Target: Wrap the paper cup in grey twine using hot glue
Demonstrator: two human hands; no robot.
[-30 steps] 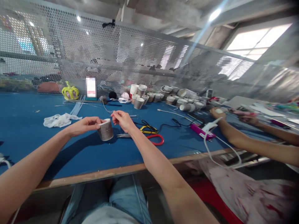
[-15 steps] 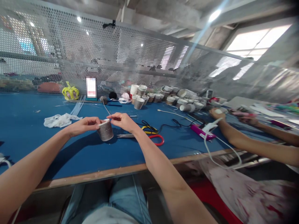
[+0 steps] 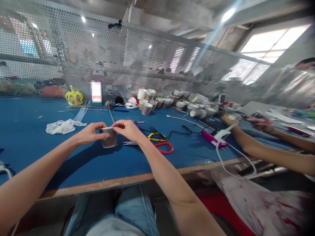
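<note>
A small grey-brown cup (image 3: pixel 109 141) with a pale rim is held just over the blue table. My left hand (image 3: pixel 92 133) grips its left side, thumb on the outer wall and fingers at the rim. At the right of the rim, my right hand (image 3: pixel 126 128) pinches a thin grey cord (image 3: pixel 111 114), which runs back to a small ball of yarn (image 3: pixel 109 105). The fingertips partly hide where cord and rim meet. Just right of the cup lie scissors (image 3: pixel 165 147) with red handles, their blades partly behind my right hand.
Yellow-handled scissors (image 3: pixel 155 136), black cable and a purple power strip (image 3: pixel 213 139) lie to the right. Several similar cups (image 3: pixel 147 108) stand along the perforated screen. White cloth (image 3: pixel 64 126) lies at left. A co-worker's arms (image 3: pixel 261 154) reach in from the right.
The cup has shifted slightly left and stands less tilted. My left thumb has moved from the rim onto its outer wall. My right hand has moved slightly left with the cord.
</note>
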